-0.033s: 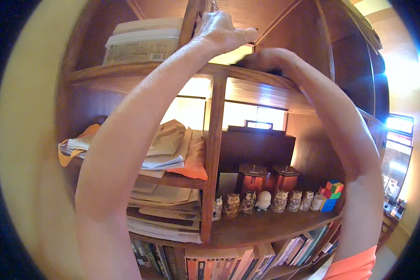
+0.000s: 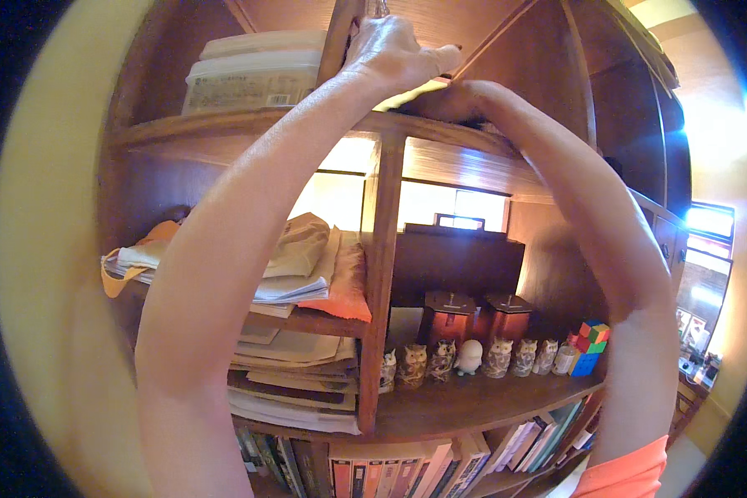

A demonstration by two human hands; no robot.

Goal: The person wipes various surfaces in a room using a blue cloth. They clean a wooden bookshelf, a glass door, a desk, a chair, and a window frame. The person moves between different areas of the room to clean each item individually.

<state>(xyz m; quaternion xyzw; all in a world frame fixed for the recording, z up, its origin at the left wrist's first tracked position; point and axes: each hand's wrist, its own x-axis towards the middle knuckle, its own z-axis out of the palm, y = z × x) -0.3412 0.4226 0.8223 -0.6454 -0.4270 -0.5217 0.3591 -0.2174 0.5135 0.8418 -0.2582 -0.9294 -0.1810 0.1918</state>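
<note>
Bookcase (image 2: 379, 282) of brown wood fills the space before the person, whose two bare arms reach up to its top compartments. The left hand (image 2: 388, 54) is raised beside the upright divider (image 2: 338, 46), knuckles up and thumb stretched to the right; something shiny (image 2: 380, 8) shows just above it, though from here I cannot tell whether the fingers grip it. The right hand (image 2: 444, 103) bends inward at the wrist, low over the upper shelf (image 2: 183, 129); its fingers are hidden, so whether they hold anything I cannot say. A pale yellow thing (image 2: 415, 94) lies between the two hands, just above the shelf edge and next to the right one, too little of it visible to name. An orange sleeve (image 2: 627, 473) rings the right arm.

Left of the divider sit stacked plastic containers (image 2: 245, 87). One level down, a brown paper bag (image 2: 295, 246) rests on papers (image 2: 299, 290) beside an orange pouch (image 2: 349, 286), above a pile of envelopes (image 2: 299, 373). To the right, owl figurines (image 2: 412, 365) and a round white figure (image 2: 469, 357) line up before two dark red boxes (image 2: 448, 319), ending near coloured cubes (image 2: 589, 349). Books (image 2: 382, 477) stand along the bottom row.
</note>
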